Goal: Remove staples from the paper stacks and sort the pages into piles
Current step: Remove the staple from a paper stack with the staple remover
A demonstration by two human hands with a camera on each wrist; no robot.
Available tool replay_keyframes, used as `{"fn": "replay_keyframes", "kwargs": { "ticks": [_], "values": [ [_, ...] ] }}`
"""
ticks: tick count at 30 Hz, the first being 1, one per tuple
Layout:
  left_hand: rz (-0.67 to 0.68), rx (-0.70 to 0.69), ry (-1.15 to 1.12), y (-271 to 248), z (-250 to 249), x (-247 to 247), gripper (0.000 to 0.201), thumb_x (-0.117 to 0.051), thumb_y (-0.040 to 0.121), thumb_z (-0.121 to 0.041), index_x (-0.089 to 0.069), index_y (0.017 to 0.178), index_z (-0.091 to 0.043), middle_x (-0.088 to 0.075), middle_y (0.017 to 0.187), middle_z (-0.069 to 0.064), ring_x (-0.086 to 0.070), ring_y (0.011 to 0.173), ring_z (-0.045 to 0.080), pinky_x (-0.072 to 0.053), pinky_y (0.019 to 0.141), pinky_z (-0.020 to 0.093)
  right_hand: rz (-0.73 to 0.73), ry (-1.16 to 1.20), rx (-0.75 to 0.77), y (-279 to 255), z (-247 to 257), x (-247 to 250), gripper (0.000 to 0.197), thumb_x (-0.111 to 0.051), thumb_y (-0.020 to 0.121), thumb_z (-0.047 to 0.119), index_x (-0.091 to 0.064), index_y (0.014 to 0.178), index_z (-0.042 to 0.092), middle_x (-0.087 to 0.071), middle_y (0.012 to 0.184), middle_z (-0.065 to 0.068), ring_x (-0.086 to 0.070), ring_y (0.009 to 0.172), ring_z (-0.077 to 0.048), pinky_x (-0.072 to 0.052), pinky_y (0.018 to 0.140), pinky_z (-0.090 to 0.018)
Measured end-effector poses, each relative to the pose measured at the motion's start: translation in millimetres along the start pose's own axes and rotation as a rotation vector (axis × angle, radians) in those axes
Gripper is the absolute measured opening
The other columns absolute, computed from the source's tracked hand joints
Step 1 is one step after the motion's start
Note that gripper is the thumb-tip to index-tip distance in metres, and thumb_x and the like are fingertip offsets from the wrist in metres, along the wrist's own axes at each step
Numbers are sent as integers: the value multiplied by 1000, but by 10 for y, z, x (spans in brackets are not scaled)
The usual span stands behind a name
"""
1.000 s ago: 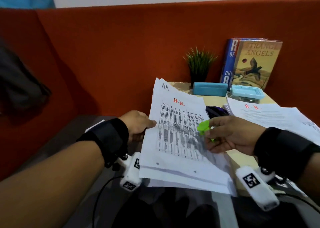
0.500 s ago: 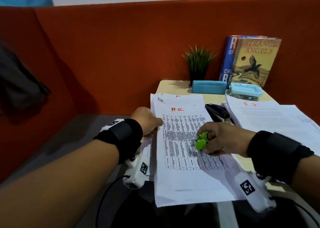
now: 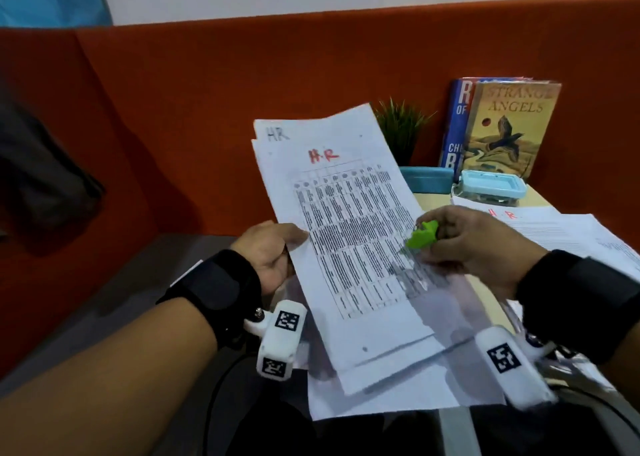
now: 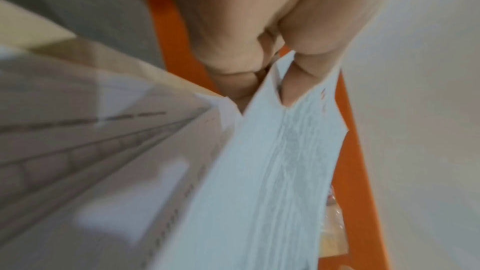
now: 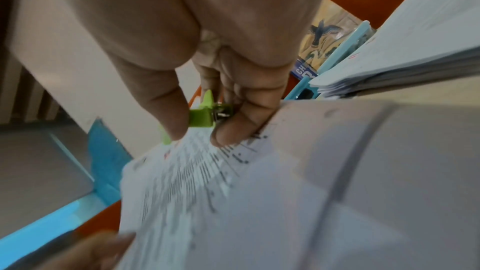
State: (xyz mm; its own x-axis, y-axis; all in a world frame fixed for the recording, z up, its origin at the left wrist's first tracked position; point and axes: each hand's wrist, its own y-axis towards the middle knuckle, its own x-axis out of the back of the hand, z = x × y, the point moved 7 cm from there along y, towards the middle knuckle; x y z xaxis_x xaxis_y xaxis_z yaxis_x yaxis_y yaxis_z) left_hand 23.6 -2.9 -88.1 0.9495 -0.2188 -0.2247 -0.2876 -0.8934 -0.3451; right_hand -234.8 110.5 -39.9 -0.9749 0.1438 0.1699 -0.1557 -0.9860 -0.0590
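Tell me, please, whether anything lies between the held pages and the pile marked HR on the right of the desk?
Only the right hand, gripping the green staple remover, lies between the held pages and that pile.

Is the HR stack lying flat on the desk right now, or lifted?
Lifted and tilted. The left hand pinches the HR stack at its left edge, its top rising in front of the plant; the right hand holds the staple remover.

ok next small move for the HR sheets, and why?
Probably lay the HR sheets down flat on the desk. The left hand pinches their left edge and holds them tilted up, while the right hand grips the green staple remover and its fingers touch the right side. The pages look fanned apart at the bottom, so likely unstapled; no staple shows.
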Motion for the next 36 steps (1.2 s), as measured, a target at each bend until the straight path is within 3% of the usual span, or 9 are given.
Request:
{"fn": "replay_keyframes", "kwargs": {
  "ticks": [4,8,13,18,24,25,28,31,36],
  "values": [
    [5,179,-9,-83,259,4,49,-71,80,-15,-62,127,-3,-67,124,26,-66,99,37,-55,90,59,9,-131,2,51,100,55,36,-73,73,-12,-66,100,9,-65,85,-16,-57,72,-26,-51,58,-29],
    [53,109,-161,-89,270,-250,43,-58,100,-15,-55,139,4,-64,132,25,-67,113,39,-55,97,56,21,-270,15,-2,228,-86,24,-75,74,-6,-70,95,4,-67,81,-16,-55,65,-23,-47,54,-27],
    [143,48,-311,-333,420,-676,28,-46,107,-16,-56,127,-1,-72,109,22,-72,76,34,-62,60,51,104,-262,106,-129,319,-470,24,-76,74,1,-68,97,1,-62,77,-21,-54,63,-27,-51,58,-34],
    [214,116,-491,-470,536,-868,32,-40,104,-19,-63,107,4,-74,89,24,-72,70,34,-59,79,48,39,-867,344,-231,281,-731,37,-78,75,34,-69,108,20,-69,94,2,-62,87,-15,-49,81,-31],
    [257,143,-622,-550,565,-908,46,-37,104,-30,-67,109,4,-75,91,21,-74,66,30,-63,56,34,-102,-869,475,-229,325,-779,30,-81,68,41,-68,84,19,-65,73,5,-57,68,-13,-43,64,-23],
    [258,146,-639,-541,574,-914,46,-38,103,-31,-66,105,6,-74,88,22,-73,64,30,-62,57,30,-103,-883,492,-229,335,-795,29,-80,68,40,-69,84,18,-64,74,5,-56,70,-14,-44,66,-26],
    [259,145,-669,-525,600,-932,50,-43,100,-35,-68,108,8,-71,101,25,-69,87,33,-48,107,38,-112,-935,532,-235,349,-846,29,-75,69,39,-71,89,19,-66,83,2,-59,79,-17,-44,72,-29],
    [257,146,-700,-490,664,-959,53,-44,99,-36,-77,92,5,-71,100,23,-65,94,34,-38,115,44,-96,-997,504,-229,336,-877,39,-62,64,44,-71,89,15,-66,85,-2,-60,82,-22,-48,74,-35],
    [254,158,-704,-465,719,-1017,49,-44,99,-40,-67,107,4,-67,110,23,-62,105,34,-35,118,46,-75,-1083,423,-160,282,-906,37,-60,68,45,-67,91,18,-60,88,-1,-56,87,-21,-44,73,-31]
  ]
}}
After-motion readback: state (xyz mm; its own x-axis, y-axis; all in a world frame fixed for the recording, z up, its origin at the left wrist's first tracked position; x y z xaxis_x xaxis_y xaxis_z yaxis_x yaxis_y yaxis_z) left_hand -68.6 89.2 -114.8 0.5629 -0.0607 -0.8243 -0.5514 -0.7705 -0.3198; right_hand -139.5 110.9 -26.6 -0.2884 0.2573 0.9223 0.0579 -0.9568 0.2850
